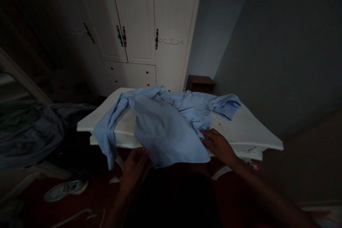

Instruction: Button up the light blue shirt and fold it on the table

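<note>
A light blue long-sleeved shirt (168, 128) lies rumpled across a white table (256, 133). One sleeve hangs over the table's front edge on the left; the other lies folded at the right. The shirt's lower part drapes over the front edge toward me. My left hand (136, 165) is closed in a pinch at the left edge of that hanging part, its fingertips dim in the low light. On the opposite edge, my right hand (217, 146) grips the cloth between thumb and fingers.
A white wardrobe (133, 17) stands behind the table, beside a small brown wooden cabinet (200, 82). Dark clothes (34, 124) are heaped at the left. A shoe (66, 189) and a white hanger (77, 215) lie on the red floor.
</note>
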`<control>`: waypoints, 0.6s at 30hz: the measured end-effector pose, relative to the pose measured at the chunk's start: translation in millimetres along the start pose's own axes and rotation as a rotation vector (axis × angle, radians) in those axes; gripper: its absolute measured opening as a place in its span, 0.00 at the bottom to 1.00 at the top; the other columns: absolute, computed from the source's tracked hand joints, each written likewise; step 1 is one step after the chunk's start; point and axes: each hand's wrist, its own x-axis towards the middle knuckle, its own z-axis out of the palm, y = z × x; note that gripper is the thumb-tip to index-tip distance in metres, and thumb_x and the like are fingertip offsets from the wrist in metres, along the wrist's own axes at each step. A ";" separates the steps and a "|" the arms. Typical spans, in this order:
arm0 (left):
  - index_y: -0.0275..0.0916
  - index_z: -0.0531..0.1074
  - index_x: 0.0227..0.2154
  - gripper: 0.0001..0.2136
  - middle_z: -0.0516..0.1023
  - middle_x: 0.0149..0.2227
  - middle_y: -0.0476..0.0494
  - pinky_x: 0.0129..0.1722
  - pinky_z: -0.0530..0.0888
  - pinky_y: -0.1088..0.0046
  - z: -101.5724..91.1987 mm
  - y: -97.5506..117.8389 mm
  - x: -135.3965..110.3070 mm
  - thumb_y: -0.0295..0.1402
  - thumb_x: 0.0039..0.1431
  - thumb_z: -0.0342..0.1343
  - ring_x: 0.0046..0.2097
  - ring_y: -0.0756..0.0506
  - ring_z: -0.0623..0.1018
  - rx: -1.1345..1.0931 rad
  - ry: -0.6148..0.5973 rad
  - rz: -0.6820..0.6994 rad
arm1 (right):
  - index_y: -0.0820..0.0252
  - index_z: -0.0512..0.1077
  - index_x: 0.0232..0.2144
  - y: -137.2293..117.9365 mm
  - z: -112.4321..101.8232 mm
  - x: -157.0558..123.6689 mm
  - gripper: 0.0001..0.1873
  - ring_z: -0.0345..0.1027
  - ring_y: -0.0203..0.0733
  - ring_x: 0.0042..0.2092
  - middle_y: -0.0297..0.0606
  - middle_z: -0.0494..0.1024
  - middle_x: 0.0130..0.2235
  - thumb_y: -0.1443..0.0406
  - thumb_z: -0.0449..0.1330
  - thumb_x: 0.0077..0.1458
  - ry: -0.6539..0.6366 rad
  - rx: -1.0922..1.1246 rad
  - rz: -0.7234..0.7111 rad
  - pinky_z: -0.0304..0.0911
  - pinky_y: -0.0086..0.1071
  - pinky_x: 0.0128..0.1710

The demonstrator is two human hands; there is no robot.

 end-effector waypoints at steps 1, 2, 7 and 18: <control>0.36 0.73 0.37 0.26 0.79 0.40 0.35 0.37 0.75 0.64 9.9 -4.7 -1.8 0.53 0.42 0.62 0.42 0.38 0.79 -0.008 0.019 -0.005 | 0.58 0.74 0.49 -3.0 0.8 -0.8 0.18 0.69 0.46 0.41 0.41 0.72 0.38 0.59 0.55 0.59 -0.011 0.001 -0.014 0.66 0.39 0.44; 0.36 0.72 0.40 0.27 0.79 0.43 0.34 0.38 0.75 0.64 19.7 -7.6 -2.4 0.52 0.42 0.63 0.44 0.37 0.79 -0.012 0.030 -0.011 | 0.58 0.74 0.48 -6.0 1.5 -1.7 0.17 0.69 0.45 0.41 0.41 0.72 0.38 0.59 0.56 0.58 -0.014 0.000 -0.022 0.66 0.38 0.43; 0.36 0.70 0.41 0.27 0.78 0.42 0.35 0.39 0.75 0.63 58.2 -7.7 8.0 0.48 0.40 0.65 0.41 0.39 0.80 -0.061 0.056 -0.025 | 0.59 0.73 0.32 -24.8 2.3 -6.5 0.11 0.67 0.43 0.37 0.40 0.70 0.34 0.59 0.54 0.59 0.116 0.014 0.014 0.63 0.36 0.40; 0.39 0.71 0.31 0.14 0.75 0.32 0.45 0.38 0.72 0.68 41.2 -22.3 18.6 0.45 0.52 0.56 0.36 0.45 0.76 -0.149 0.162 0.072 | 0.57 0.60 0.22 -33.6 11.0 -37.5 0.22 0.53 0.33 0.25 0.27 0.57 0.22 0.47 0.58 0.54 0.173 0.614 0.227 0.53 0.27 0.25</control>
